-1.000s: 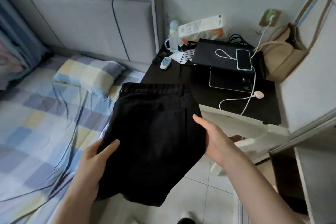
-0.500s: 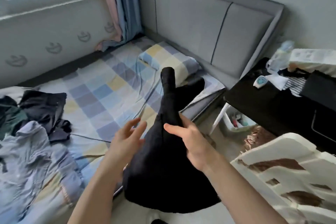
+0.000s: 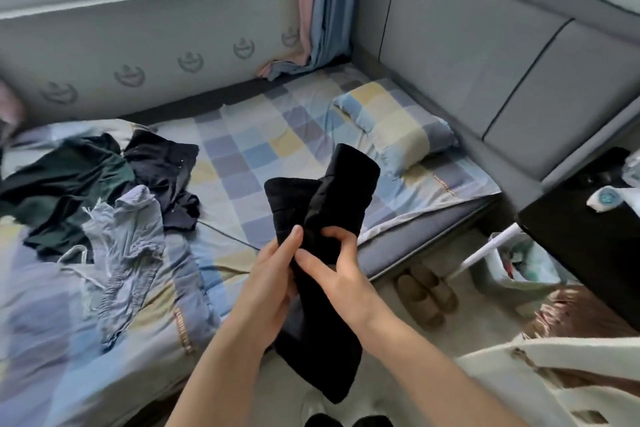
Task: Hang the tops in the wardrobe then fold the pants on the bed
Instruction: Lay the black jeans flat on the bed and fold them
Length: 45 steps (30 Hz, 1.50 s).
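Now bunched narrower, the black pants [image 3: 322,218] sit gripped between left hand [image 3: 268,291] and right hand [image 3: 337,274] fingers

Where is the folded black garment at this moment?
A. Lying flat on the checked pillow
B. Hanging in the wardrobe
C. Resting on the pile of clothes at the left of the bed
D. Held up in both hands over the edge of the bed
D: the left hand and right hand both grip the black garment, which hangs in the air in front of the bed, apart from the pillow and the pile of clothes.
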Each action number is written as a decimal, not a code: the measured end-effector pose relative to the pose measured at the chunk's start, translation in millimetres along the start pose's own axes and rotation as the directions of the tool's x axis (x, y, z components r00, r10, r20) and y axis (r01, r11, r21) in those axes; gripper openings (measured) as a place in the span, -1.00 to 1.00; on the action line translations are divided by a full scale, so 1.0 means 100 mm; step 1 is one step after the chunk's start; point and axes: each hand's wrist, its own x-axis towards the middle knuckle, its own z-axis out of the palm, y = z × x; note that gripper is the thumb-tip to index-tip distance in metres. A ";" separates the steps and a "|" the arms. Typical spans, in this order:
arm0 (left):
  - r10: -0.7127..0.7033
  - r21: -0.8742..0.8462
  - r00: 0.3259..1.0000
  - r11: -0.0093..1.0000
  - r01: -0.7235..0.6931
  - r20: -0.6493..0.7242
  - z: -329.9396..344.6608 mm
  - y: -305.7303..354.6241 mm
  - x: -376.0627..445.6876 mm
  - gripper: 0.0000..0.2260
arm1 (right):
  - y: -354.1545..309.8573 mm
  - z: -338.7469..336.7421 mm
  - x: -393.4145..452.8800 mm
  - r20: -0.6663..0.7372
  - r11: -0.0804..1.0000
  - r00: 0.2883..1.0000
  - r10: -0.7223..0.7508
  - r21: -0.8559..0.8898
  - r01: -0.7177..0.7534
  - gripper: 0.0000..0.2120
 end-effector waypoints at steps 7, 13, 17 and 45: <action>0.057 -0.129 0.996 0.990 -0.048 0.067 -0.21 0.13 -0.13 -0.68 | -0.12 0.02 0.20 -0.033 0.996 0.998 -0.055 -0.074 0.053 -0.44; 0.168 -0.120 0.983 0.977 -0.176 -0.071 -0.33 0.37 -0.15 -0.63 | -0.29 -0.13 0.34 -0.031 0.955 0.963 -0.269 -0.136 0.262 -0.82; 0.274 -0.094 0.932 0.948 -0.303 -0.236 -0.51 0.61 -0.20 -0.73 | -0.43 -0.43 0.52 -0.159 0.961 0.949 -0.274 -0.003 0.277 -0.79; 0.426 0.309 0.643 0.905 -0.293 -0.637 -2.03 0.77 0.65 -0.90 | -0.67 -1.76 1.79 -0.203 0.983 0.963 -0.175 -0.091 0.159 -0.82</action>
